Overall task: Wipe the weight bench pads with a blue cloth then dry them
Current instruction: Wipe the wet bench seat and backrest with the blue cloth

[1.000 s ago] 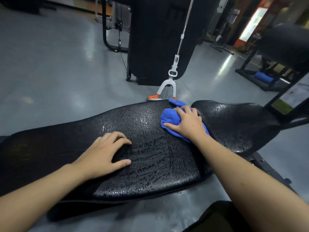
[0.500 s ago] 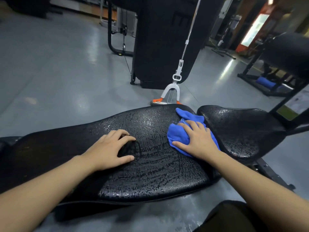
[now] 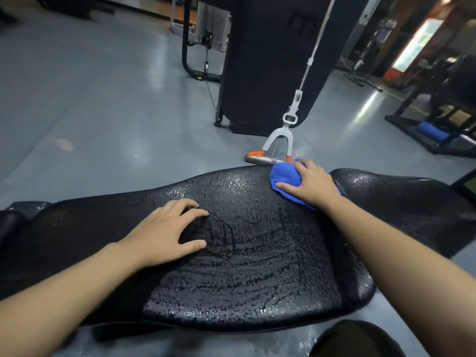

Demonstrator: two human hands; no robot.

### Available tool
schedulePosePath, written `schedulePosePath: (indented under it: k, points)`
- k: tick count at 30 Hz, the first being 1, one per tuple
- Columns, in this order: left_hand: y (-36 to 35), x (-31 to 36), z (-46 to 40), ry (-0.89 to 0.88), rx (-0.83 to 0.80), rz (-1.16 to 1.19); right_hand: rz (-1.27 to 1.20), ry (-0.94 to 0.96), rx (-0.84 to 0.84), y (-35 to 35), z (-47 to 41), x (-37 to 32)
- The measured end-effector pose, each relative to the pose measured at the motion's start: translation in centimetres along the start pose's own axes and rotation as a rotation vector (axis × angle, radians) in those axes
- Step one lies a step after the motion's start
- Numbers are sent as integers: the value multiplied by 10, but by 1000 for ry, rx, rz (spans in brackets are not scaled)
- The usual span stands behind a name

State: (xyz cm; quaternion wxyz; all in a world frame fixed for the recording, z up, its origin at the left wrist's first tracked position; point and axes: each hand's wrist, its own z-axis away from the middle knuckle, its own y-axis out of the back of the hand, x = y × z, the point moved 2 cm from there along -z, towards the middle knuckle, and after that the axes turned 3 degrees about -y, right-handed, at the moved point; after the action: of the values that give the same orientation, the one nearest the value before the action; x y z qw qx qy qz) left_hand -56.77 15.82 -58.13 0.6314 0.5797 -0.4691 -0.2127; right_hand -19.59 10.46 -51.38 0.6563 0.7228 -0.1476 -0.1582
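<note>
A long black bench pad (image 3: 257,266) lies across the view, wet and beaded with droplets. To its right sits a smaller black seat pad (image 3: 399,199), also wet. My right hand (image 3: 311,182) presses a bunched blue cloth (image 3: 284,176) onto the far edge of the long pad, near the gap between the two pads, with fingers curled over the cloth. My left hand (image 3: 167,231) rests on the middle of the long pad, fingers spread and slightly bent, holding nothing.
A mop with a white and orange head (image 3: 270,153) stands on the grey floor just behind the bench, its pole leaning against a tall black machine (image 3: 270,60). Another black rack (image 3: 438,112) with a blue roller stands at the right. My dark-clad knee (image 3: 355,338) shows at bottom right.
My right hand has slid the blue cloth away from me to the far edge of the long pad. My left hand has stayed in place on the pad.
</note>
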Motion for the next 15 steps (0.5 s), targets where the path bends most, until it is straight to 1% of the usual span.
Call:
schedulePosePath:
  k: [7, 11, 15]
  points:
    - [1, -22, 10, 32, 23, 1, 41, 26, -32, -5, -42, -19]
    - [-1, -24, 13, 28, 33, 5, 59, 125, -42, -13, -53, -44]
    - [0, -25, 15, 26, 36, 20, 72, 224, -50, -24, -57, -89]
